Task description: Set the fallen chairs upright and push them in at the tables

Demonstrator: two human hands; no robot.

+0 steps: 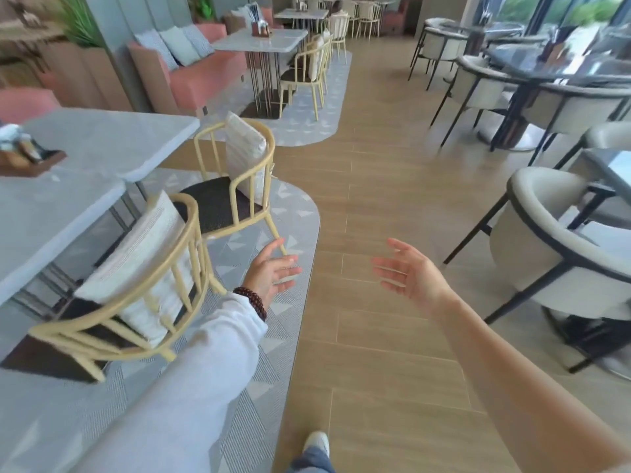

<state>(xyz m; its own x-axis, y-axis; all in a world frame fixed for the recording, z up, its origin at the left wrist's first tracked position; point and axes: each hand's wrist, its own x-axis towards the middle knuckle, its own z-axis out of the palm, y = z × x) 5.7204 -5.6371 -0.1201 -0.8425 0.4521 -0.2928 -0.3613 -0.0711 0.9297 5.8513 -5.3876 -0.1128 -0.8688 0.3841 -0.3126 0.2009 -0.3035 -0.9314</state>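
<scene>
Two cream-yellow cane chairs stand upright at the grey tables (112, 141) on my left. The nearer chair (143, 278) is tucked partly under the table edge, a white cushion against its back. The farther chair (235, 179) has a dark seat and a white cushion, and stands a little out from the table. My left hand (273, 271), in a white sleeve with a dark bead bracelet, is open just right of the nearer chair and touches nothing. My right hand (409, 271) is open over the wooden floor, palm facing left.
A grey patterned rug (273, 322) lies under the left tables. White tub chairs (560, 254) with black frames and dark tables line the right side. A wooden aisle (375, 186) runs between. More cream chairs (307, 70) and pink sofas (201, 73) stand farther back.
</scene>
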